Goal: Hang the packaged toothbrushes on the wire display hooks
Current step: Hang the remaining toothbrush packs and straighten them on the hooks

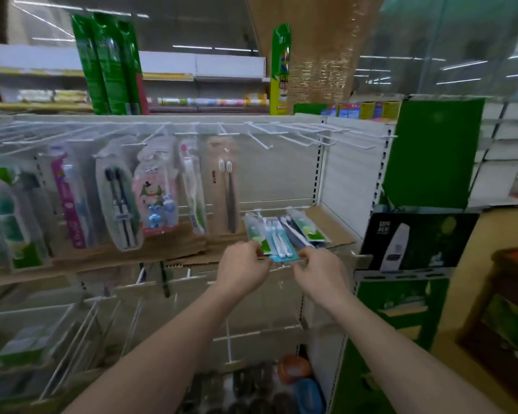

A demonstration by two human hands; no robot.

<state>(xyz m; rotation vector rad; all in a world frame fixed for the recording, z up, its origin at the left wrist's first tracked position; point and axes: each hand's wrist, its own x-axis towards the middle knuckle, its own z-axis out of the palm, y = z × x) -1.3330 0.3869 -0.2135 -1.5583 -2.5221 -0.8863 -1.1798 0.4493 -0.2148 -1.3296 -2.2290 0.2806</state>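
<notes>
lying fanned between both hands (281, 270): toothbrush packs (281, 237)

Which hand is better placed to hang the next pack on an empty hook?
Probably the right hand: it holds the fanned packs on the side nearer the empty hooks, upper right.

We had a single view, worn on the head, which looked forward and slightly down at the shelf unit (326, 186) from close in, within arm's reach. Its wide lens bowed the top row of wire hooks (296, 131). Both forearms entered from the bottom edge; the shelf's right upright stood right of centre.
</notes>
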